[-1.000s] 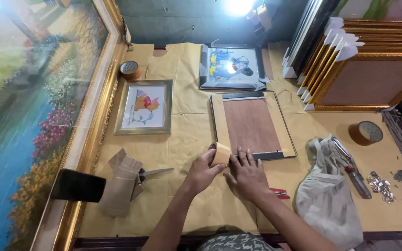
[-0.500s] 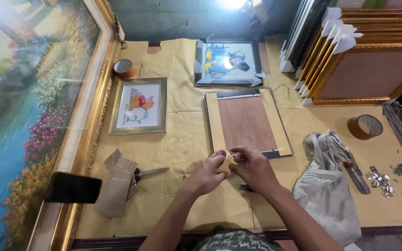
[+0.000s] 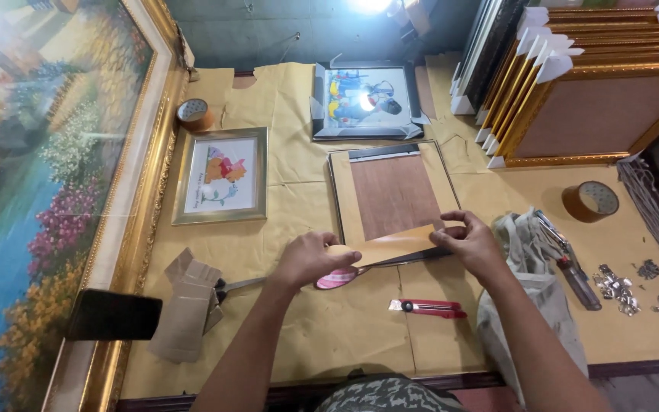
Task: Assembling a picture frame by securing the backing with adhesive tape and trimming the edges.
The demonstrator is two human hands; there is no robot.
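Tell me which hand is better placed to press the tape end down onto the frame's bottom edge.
Right. The right hand already pinches the free end of the tape strip over the frame, while the left hand grips the tape roll beside it.

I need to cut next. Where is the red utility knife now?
In the head view, the red utility knife lies on the brown paper near the table's front edge, just below the right hand.

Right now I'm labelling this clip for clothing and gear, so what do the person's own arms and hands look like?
Both forearms are bare, with no sleeves in view. The left hand and right hand wear no gloves, and no watch, ring or bracelet shows. The fingers are uncovered. At the bottom edge, a camouflage-patterned garment in grey and green covers the torso.
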